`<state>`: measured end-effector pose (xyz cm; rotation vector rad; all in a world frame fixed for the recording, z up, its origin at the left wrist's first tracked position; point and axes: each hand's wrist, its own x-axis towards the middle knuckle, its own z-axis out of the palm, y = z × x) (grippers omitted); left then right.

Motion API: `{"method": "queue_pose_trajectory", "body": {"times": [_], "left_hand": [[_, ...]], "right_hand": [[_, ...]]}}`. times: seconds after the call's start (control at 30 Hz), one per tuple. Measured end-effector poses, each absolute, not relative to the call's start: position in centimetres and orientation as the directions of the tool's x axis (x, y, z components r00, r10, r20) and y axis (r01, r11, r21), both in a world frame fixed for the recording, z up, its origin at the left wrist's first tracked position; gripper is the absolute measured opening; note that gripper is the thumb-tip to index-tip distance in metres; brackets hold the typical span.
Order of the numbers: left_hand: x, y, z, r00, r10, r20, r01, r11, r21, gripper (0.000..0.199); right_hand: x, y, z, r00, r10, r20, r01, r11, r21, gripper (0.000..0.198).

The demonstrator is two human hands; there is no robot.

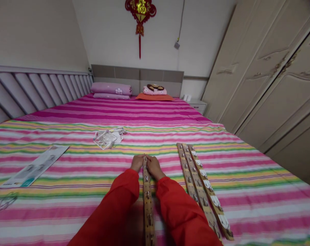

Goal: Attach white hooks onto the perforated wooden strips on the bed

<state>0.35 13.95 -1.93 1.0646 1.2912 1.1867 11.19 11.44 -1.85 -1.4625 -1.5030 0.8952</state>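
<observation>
Left hand (137, 163) and right hand (154, 167) are meeting at the far end of a wooden strip (147, 202); left fingers are gripping its left side, right fingers its right. Both sets are holding narrow around that end, tips nearly together; exact fingertip contact is blurring, can't tell.

Strip is lying lengthwise on the striped bed sheet (67, 208), running from between the fingers back toward the person, passing between two red sleeves (119, 200), near end leaving the view. It is looking narrow, straight, tan-brown, and is carrying a single spaced row of shiny metal fittings down its face, small dark dots showing along the edges.

Right of the fingers, three more strips (199, 183) are lying side by side at a slant: two are carrying metal fittings, the outermost is also bearing white loop-shaped pieces. Beyond and left of the fingers, clear plastic packets (107, 138) are lying heaped. Farther left, a long flat package (39, 166) is lying at an angle; nearer the person than the fingers, a thin wiry bundle (4, 203) is sitting at far left.
</observation>
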Motion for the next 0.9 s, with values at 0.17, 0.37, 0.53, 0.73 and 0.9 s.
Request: {"method": "queue_pose_trajectory", "body": {"times": [0.17,0.37,0.53,0.73,0.9], "left_hand": [[0.6,13.7,-1.8,-0.099,0.99,-0.104,-0.003,0.104,0.995,0.02],[0.6,12.9,-1.5,-0.107,0.993,-0.051,0.042,0.056,0.998,0.024],[-0.4,11.9,-1.3,-0.162,0.987,-0.007,0.099,0.023,0.995,0.031],[-1.0,11.2,-1.8,-0.182,0.983,-0.027,0.072,0.041,0.997,0.04],[-1.1,10.5,-2.2,-0.194,0.98,-0.05,0.062,0.063,0.996,0.041]], "right_hand": [[11.0,11.2,-1.2,0.038,0.997,0.062,0.335,0.046,-0.941,0.033],[10.9,11.1,-1.0,0.069,0.997,0.047,0.262,0.027,-0.965,0.034],[11.2,11.4,-1.6,0.098,0.994,0.044,0.229,0.02,-0.973,0.036],[11.7,11.3,-2.1,0.099,0.994,0.048,0.2,0.028,-0.979,0.04],[12.1,10.8,-2.4,0.124,0.991,0.043,0.2,0.017,-0.98,0.044]]}}
